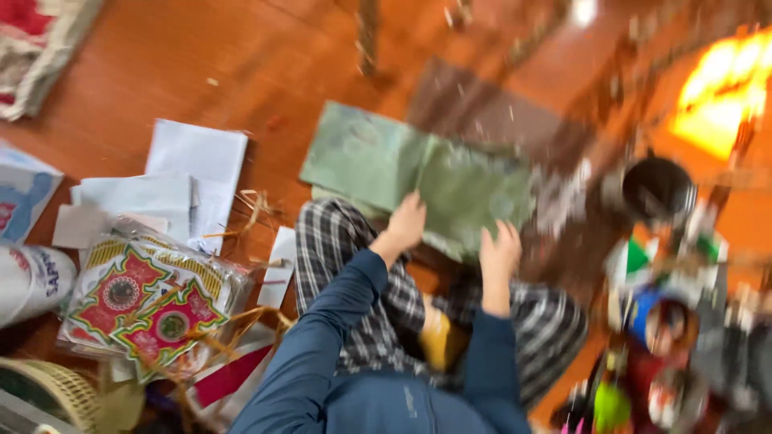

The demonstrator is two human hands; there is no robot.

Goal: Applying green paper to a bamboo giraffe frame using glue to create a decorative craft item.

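Polished reddish wood floor, view blurred; a green sheet lies flat on it just ahead of the seated person's checked knees. Left hand and right hand rest apart on the sheet's near edge; grip cannot be told. Left of the sheet: white papers and patterned packets; right of it, a dark pot among clutter.

A reddish wooden floor carries green sheets, white papers, a wrapped patterned packet and, blurred, perhaps cans.
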